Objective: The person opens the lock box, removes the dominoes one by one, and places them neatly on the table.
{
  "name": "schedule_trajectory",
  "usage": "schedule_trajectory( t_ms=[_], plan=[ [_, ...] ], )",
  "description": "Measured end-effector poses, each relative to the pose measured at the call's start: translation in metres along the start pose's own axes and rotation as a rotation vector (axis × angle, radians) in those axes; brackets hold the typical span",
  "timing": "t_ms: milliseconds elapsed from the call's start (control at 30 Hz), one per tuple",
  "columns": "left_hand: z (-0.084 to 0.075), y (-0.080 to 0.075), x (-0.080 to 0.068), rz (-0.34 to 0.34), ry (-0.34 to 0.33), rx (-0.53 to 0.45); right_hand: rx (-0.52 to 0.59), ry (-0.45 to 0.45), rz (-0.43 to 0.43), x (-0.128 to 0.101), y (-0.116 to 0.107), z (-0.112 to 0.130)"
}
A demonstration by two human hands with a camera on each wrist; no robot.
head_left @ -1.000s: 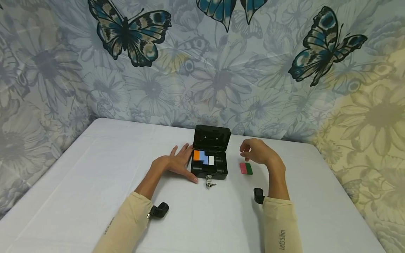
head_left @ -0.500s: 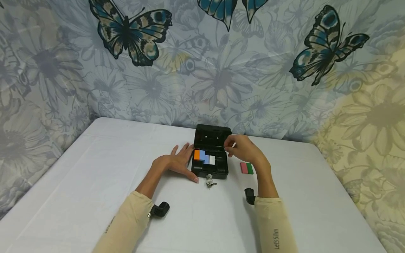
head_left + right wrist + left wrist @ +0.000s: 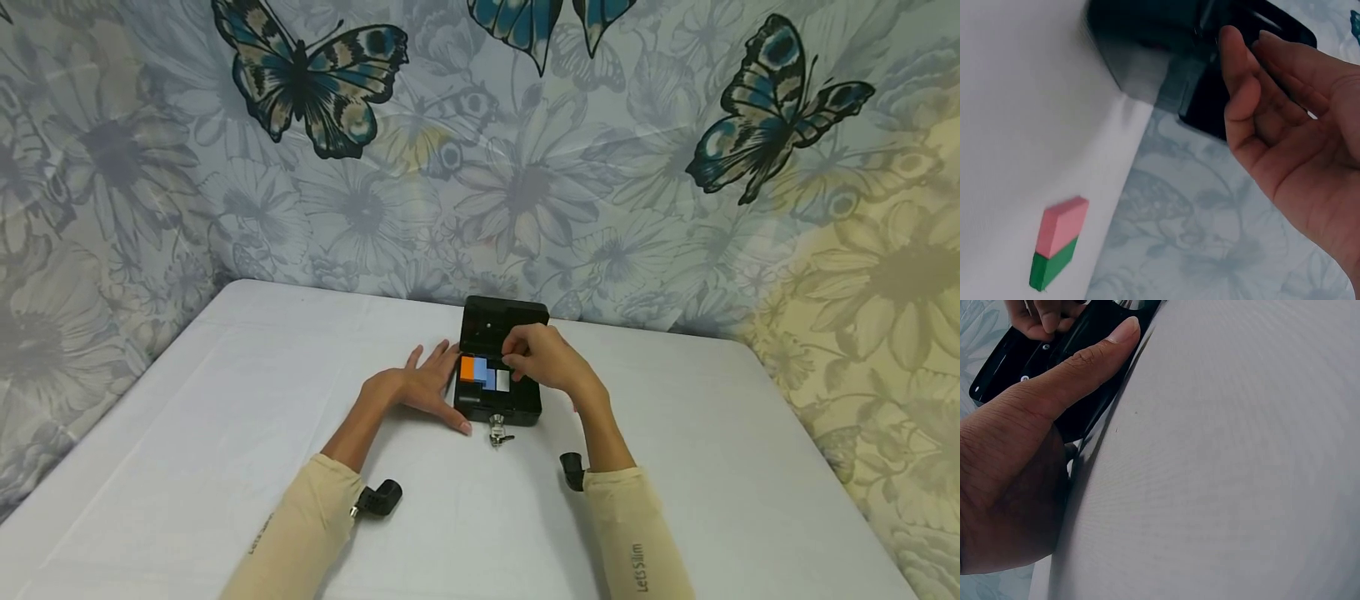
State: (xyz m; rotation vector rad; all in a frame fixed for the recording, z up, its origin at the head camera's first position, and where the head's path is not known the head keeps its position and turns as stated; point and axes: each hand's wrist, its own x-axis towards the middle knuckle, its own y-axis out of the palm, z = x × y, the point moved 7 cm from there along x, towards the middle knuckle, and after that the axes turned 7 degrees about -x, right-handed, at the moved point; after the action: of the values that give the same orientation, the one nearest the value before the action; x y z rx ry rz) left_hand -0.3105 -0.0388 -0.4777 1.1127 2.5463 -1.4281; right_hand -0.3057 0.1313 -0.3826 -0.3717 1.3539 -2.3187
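A black cash box stands with its lid raised. Inside, toward the left, lie an orange block, blue blocks and a white block. My left hand is spread on the table with its fingers and thumb against the box's left side. My right hand hovers over the right part of the box, thumb and fingers bent toward each other. Whether a small thing sits between those fingertips is hidden. In the right wrist view a pink block and a green block lie together.
A lock with keys juts from the front of the box. White cloth covers the table. A wall with a butterfly and flower print rises close behind the box.
My right hand has moved left, from above the pink and green blocks to over the box. Its forearm now mostly covers those blocks in the head view. My left hand has stayed put.
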Motion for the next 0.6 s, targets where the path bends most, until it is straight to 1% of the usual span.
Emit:
schedule_trajectory(
  t_ms=[67, 167, 300, 367, 500, 600],
  plan=[
    [-0.001, -0.001, 0.0, -0.002, 0.008, -0.012, 0.006, 0.002, -0.002, 0.002, 0.003, 0.002],
    [0.004, 0.002, 0.004, 0.001, 0.006, -0.008, 0.005, 0.013, -0.005, 0.004, 0.008, 0.004],
    [0.013, 0.006, 0.012, 0.011, -0.012, 0.017, -0.019, 0.05, -0.006, 0.008, 0.014, 0.005],
    [0.015, 0.006, 0.015, 0.007, -0.012, 0.011, -0.02, 0.076, -0.007, 0.009, 0.017, 0.006],
    [0.017, 0.006, 0.016, 0.003, -0.013, 0.002, -0.013, 0.108, -0.026, 0.011, 0.021, 0.008],
    [0.017, 0.007, 0.017, 0.008, -0.017, 0.014, -0.005, 0.121, -0.046, 0.012, 0.023, 0.009]
  ],
)
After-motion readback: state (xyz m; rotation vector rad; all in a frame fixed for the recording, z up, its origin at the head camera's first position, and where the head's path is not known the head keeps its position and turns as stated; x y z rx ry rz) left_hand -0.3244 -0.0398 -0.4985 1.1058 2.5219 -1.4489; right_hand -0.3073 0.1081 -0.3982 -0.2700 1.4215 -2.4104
